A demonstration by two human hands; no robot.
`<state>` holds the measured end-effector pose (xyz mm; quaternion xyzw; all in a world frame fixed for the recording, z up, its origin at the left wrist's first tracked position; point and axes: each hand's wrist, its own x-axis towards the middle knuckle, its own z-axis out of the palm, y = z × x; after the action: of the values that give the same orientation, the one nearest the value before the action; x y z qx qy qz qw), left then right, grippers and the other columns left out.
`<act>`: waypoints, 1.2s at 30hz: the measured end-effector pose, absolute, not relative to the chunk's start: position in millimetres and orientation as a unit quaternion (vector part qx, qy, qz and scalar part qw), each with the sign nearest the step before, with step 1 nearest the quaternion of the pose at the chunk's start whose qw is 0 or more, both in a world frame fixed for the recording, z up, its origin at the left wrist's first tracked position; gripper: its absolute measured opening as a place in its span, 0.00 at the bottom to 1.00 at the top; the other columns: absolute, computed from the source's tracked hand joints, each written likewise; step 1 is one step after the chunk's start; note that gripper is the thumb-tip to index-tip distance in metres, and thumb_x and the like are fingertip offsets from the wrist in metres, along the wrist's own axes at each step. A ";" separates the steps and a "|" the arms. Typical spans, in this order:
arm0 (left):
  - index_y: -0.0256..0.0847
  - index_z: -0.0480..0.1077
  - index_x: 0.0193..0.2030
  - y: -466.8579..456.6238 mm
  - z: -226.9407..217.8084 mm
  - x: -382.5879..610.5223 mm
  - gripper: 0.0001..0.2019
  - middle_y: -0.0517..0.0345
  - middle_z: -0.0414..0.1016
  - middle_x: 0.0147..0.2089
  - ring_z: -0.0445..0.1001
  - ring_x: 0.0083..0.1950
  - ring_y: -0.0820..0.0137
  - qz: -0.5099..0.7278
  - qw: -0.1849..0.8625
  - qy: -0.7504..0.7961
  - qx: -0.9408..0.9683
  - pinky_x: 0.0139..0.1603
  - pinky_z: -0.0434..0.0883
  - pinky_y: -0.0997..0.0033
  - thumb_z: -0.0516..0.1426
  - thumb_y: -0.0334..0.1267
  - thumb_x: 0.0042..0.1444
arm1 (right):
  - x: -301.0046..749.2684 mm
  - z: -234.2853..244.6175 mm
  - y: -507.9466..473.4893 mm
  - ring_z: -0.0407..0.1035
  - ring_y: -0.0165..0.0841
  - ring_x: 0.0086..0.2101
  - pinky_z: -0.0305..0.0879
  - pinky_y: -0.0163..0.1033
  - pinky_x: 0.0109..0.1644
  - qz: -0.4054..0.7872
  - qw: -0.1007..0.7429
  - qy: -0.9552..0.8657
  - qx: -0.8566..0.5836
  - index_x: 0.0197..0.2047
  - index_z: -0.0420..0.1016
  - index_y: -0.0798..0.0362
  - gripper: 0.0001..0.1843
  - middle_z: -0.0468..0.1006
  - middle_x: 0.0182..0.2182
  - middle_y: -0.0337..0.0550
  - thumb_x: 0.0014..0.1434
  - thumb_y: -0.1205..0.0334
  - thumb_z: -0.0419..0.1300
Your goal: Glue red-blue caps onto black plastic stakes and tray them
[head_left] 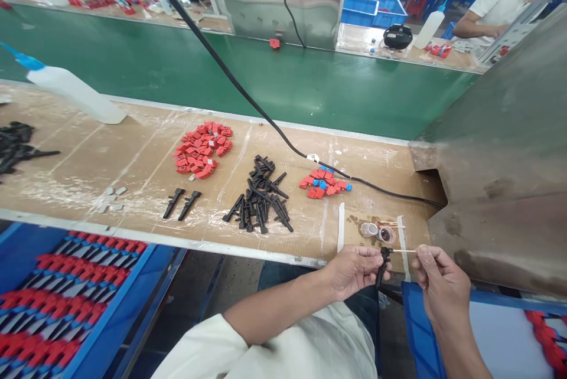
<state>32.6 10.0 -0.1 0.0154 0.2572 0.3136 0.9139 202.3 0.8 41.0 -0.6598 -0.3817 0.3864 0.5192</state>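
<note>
Near the table's front edge, my left hand (352, 273) is closed around a black plastic part (385, 259), holding it upright. My right hand (443, 284) pinches one end of a thin pale stick (405, 251). The stick's other end meets the top of the black part. Just beyond stand two small clear cups, a pale one (369, 229) and one with dark liquid (387, 235). Several thin sticks (392, 224) lie behind them. To the left are a pile of black parts (261, 196) and two black parts (181, 205) side by side.
Red and blue pieces (323, 183) and a red heap (204, 149) lie farther back. A black cable (248, 95) crosses the table. A white bottle (75, 92) stands left. Blue crates flank me, left (146, 284) and right (419, 332). A metal wall (500, 190) bounds the right.
</note>
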 end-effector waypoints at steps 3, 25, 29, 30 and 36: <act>0.31 0.75 0.33 10.2 0.4 32.9 0.10 0.54 0.80 0.33 0.79 0.29 0.77 0.317 0.914 0.254 0.010 0.26 0.67 0.84 0.72 0.31 0.51 | 202.8 39.5 0.8 0.54 0.22 0.15 0.50 0.28 0.15 0.385 0.517 -0.388 -0.659 0.24 0.74 0.54 0.30 0.69 0.18 0.37 0.46 0.35 0.75; 0.30 0.75 0.33 10.5 2.5 30.4 0.09 0.53 0.80 0.31 0.79 0.28 0.76 0.313 0.914 0.257 0.001 0.26 0.67 0.83 0.71 0.29 0.52 | 208.5 29.3 -0.3 0.55 0.24 0.16 0.52 0.30 0.16 0.355 0.479 -0.428 -0.679 0.26 0.75 0.53 0.28 0.69 0.19 0.37 0.50 0.34 0.72; 0.30 0.76 0.33 10.0 0.1 30.3 0.11 0.53 0.80 0.32 0.79 0.28 0.76 0.309 0.917 0.251 0.014 0.26 0.67 0.83 0.72 0.31 0.50 | 211.3 29.4 -2.1 0.57 0.26 0.17 0.54 0.31 0.17 0.312 0.457 -0.457 -0.696 0.28 0.76 0.53 0.28 0.70 0.19 0.38 0.53 0.34 0.70; 0.30 0.76 0.33 9.9 -0.6 30.2 0.11 0.52 0.80 0.32 0.79 0.28 0.76 0.308 0.918 0.249 0.017 0.26 0.67 0.83 0.73 0.31 0.49 | 211.3 30.5 -1.9 0.57 0.26 0.17 0.54 0.31 0.17 0.300 0.453 -0.468 -0.697 0.28 0.76 0.53 0.28 0.71 0.19 0.38 0.53 0.33 0.69; 0.32 0.74 0.31 9.9 -3.1 28.5 0.11 0.52 0.80 0.31 0.78 0.28 0.76 0.300 0.920 0.250 0.023 0.24 0.64 0.84 0.72 0.31 0.48 | 208.9 43.7 4.8 0.57 0.27 0.16 0.55 0.32 0.18 0.258 0.418 -0.545 -0.680 0.25 0.75 0.52 0.29 0.70 0.17 0.38 0.56 0.32 0.65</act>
<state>28.5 9.9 -3.1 0.0234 0.2497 0.2999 0.9204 208.9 4.8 43.7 -0.6795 -0.5453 0.2580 0.4176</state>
